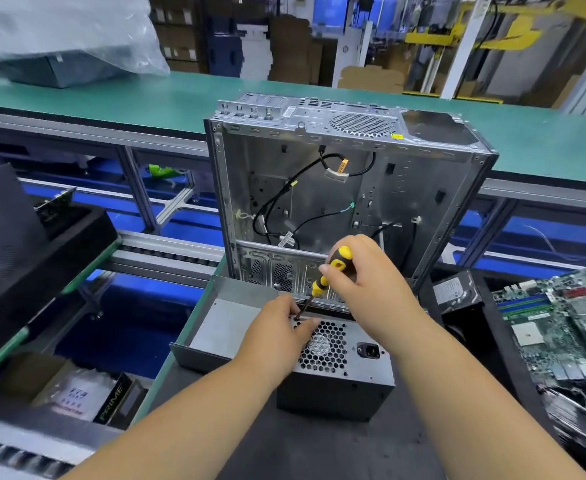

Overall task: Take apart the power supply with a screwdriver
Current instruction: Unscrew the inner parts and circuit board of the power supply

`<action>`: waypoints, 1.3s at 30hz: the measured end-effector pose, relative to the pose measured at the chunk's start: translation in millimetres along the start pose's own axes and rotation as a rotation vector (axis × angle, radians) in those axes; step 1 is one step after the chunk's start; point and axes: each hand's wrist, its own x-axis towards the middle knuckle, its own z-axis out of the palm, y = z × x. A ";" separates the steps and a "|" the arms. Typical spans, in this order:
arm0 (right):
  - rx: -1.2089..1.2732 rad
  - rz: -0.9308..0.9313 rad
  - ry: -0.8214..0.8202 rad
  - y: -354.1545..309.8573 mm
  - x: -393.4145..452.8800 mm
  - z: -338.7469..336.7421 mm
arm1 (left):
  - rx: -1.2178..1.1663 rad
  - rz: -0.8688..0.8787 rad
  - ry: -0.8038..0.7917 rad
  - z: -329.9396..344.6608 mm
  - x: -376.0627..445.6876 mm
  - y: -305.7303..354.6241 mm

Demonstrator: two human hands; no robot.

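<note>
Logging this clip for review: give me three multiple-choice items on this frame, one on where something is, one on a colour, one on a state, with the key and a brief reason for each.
1. Where does the screwdriver tip meet the power supply?
A. At the top face's far left corner, beside the fan grille
B. In the power socket
C. On the dark front side

2. What colours is the screwdriver handle?
A. Red and white
B. Yellow and black
C. All blue

3. What state is the computer case behind the power supply in?
A. Closed with its panel on
B. Wrapped in plastic
C. Open, with loose cables showing inside

Key: 1 A, the shaft ends by the left hand fingertips at that corner. 2 B, the grip in the right hand shows yellow and black. 3 C, its bare metal interior and black cables are visible.
</note>
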 end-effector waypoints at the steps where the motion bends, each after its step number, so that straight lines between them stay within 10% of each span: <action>1: 0.026 -0.016 -0.021 -1.8 1.1 0.6 | -0.012 0.002 0.006 0.4 -0.9 -0.7; 15: -0.001 -0.226 0.166 -4.2 6.1 27.0 | -0.345 -0.094 -0.022 4.4 -1.2 -11.2; 39: 0.523 -0.045 0.133 -13.5 15.0 37.3 | -0.419 -0.121 -0.051 4.2 0.7 -9.2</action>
